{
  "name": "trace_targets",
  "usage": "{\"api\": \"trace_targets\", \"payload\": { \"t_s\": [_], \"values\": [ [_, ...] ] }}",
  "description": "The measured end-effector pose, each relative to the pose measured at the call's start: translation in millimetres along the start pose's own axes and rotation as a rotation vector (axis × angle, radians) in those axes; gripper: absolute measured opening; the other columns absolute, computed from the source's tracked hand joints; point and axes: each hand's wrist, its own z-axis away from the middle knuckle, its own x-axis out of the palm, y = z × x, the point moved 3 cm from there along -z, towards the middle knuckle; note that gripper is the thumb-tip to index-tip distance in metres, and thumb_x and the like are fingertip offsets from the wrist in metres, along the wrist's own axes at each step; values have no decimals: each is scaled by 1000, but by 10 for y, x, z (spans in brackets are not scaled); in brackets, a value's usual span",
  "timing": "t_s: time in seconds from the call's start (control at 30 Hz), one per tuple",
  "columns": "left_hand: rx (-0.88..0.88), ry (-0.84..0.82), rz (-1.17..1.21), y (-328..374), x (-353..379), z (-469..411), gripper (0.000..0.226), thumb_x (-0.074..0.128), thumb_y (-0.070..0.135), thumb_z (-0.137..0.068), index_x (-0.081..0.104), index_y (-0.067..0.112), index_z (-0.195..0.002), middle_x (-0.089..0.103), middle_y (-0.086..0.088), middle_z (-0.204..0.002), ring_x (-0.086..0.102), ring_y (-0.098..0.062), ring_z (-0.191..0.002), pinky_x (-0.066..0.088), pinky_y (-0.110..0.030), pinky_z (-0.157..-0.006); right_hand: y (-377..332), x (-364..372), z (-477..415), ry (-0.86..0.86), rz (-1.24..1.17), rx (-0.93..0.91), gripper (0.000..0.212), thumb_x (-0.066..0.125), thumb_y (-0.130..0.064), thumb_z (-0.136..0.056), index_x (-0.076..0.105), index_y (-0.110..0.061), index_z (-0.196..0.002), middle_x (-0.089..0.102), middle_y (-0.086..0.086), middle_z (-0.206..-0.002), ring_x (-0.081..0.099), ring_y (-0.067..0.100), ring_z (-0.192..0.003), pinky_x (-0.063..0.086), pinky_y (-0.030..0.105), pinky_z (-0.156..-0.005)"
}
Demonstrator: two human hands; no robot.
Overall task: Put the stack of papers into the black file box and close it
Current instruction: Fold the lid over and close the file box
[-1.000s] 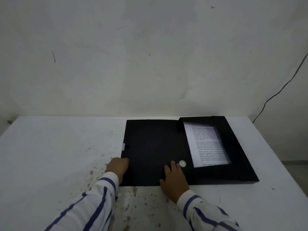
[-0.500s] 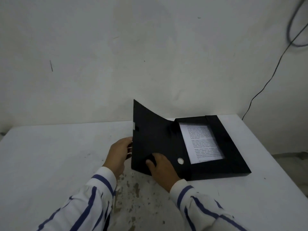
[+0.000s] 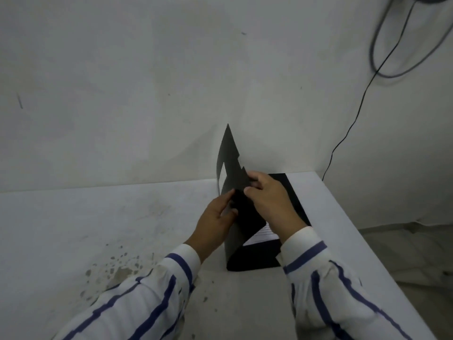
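The black file box [image 3: 255, 258] lies on the white table [image 3: 98, 217] near its right edge. Its black lid flap [image 3: 231, 158] stands raised almost upright over the box, one corner pointing up against the wall. My left hand [image 3: 215, 217] grips the flap's outer edge from the left. My right hand [image 3: 272, 200] pinches the same flap from the right, above the box. The stack of papers [image 3: 261, 235] lies inside the box; only a small white printed strip shows below my right wrist, the remainder hidden by flap and hand.
The table's right edge [image 3: 367, 241] runs close beside the box, with floor beyond. A grey wall stands right behind the table. A dark cable [image 3: 353, 123] hangs down the wall at the right. Brown stains [image 3: 117, 268] mark the tabletop near my left sleeve.
The lid flap has swung from flat on the table up to nearly vertical. Both hands rose with it and moved right. My view shifted, so the box sits further right.
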Motion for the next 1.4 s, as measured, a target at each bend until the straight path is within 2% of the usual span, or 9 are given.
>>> {"api": "trace_targets", "payload": {
  "t_s": [0.13,0.27,0.4,0.53,0.63,0.73,1.0,1.17,1.4],
  "values": [
    [-139,1,-49,-179,382,-124,53,44,30,-98,30,23,-148,37,-2,-153,36,-22,-140,28,-30,-111,327,-503,-90,27,169,-9,41,52,-15,-91,47,-28,-129,54,-13,-103,53,2,-87,39,10,-64],
    [-220,-2,-230,-428,701,-246,59,41,37,-98,22,20,-151,25,-7,-159,26,-26,-145,23,-43,-121,710,-890,-125,117,384,14,38,50,-13,-93,45,-16,-131,59,6,-119,57,20,-97,38,20,-79],
    [-296,14,-378,-631,985,-300,65,40,44,-96,16,22,-152,11,-6,-163,17,-28,-148,20,-43,-119,1156,-1145,-157,184,550,18,30,48,-6,-92,50,-3,-122,60,18,-107,57,25,-87,39,23,-72],
    [-301,39,-461,-741,1135,-308,67,41,44,-96,14,21,-152,5,-7,-163,5,-29,-150,17,-46,-120,1547,-1197,-173,142,542,108,33,46,-8,-93,44,-6,-126,55,17,-107,52,21,-80,42,25,-72],
    [-308,47,-545,-773,1212,-311,68,40,44,-96,13,19,-153,1,-8,-163,-1,-30,-150,13,-47,-121,1765,-1179,-189,91,518,158,38,45,-9,-94,40,-8,-131,53,17,-112,56,25,-89,48,30,-81],
    [-311,53,-624,-801,1245,-323,68,39,46,-96,12,19,-153,1,-9,-163,-2,-31,-150,13,-47,-121,1900,-1148,-197,62,520,180,40,44,-7,-94,38,-8,-133,51,18,-116,57,30,-95,49,34,-89],
    [-329,57,-716,-863,1283,-349,71,39,48,-95,10,19,-153,-1,-8,-163,-3,-31,-150,13,-46,-121,2053,-1057,-268,36,657,225,29,40,-4,-90,43,-4,-120,47,19,-117,48,31,-99,47,36,-84],
    [-334,56,-759,-885,1298,-362,71,37,49,-95,10,18,-153,-1,-9,-163,-3,-31,-150,12,-45,-121,2137,-1007,-288,-31,671,208,48,40,-13,-94,26,-7,-139,43,18,-126,49,32,-104,46,36,-87],
    [-345,53,-795,-938,1305,-372,72,37,51,-94,10,19,-153,-1,-9,-163,-3,-31,-150,12,-45,-121,2179,-1004,-356,-75,688,218,53,40,-18,-93,21,-10,-142,41,18,-128,48,33,-104,45,37,-86]
  ]
}}
